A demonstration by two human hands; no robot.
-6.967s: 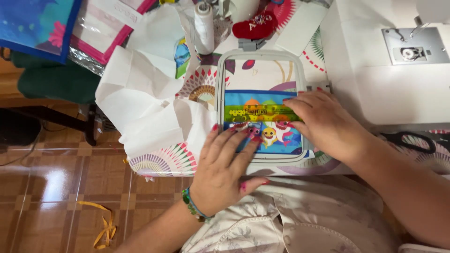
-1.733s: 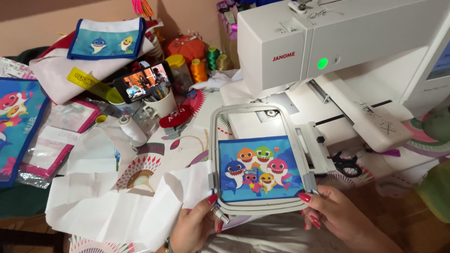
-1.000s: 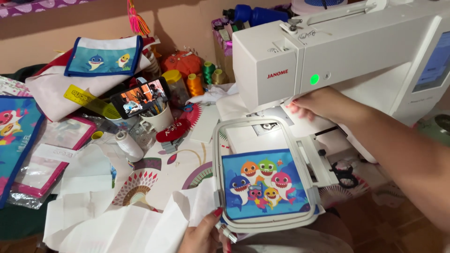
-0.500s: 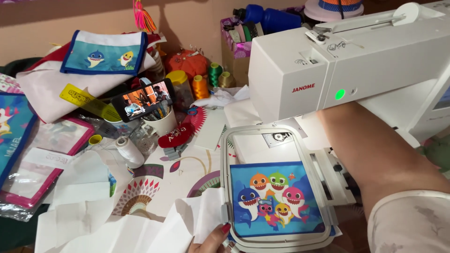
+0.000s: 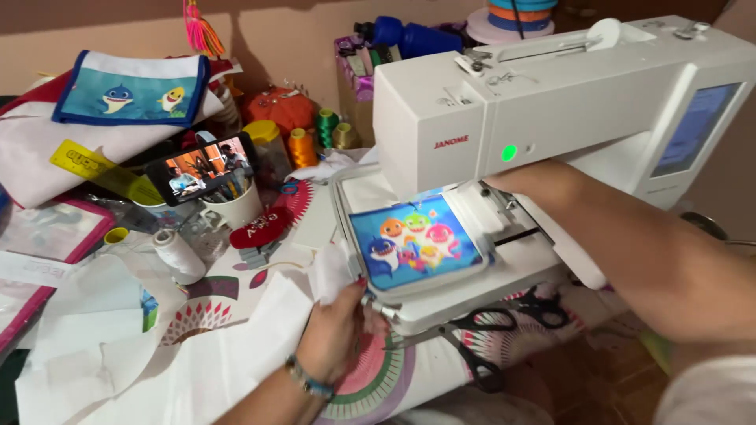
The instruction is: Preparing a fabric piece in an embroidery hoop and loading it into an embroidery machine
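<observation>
One left hand [image 5: 335,334] grips the embroidery hoop [image 5: 413,244] edge, scissors [image 5: 480,330] just beside.

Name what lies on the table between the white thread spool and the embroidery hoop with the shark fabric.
In the head view, a red pincushion lies between the white thread spool and the embroidery hoop, on the patterned cloth.

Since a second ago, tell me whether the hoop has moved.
Yes. The hoop has slid back toward the embroidery machine, and its far end now sits under the machine's head.
</observation>
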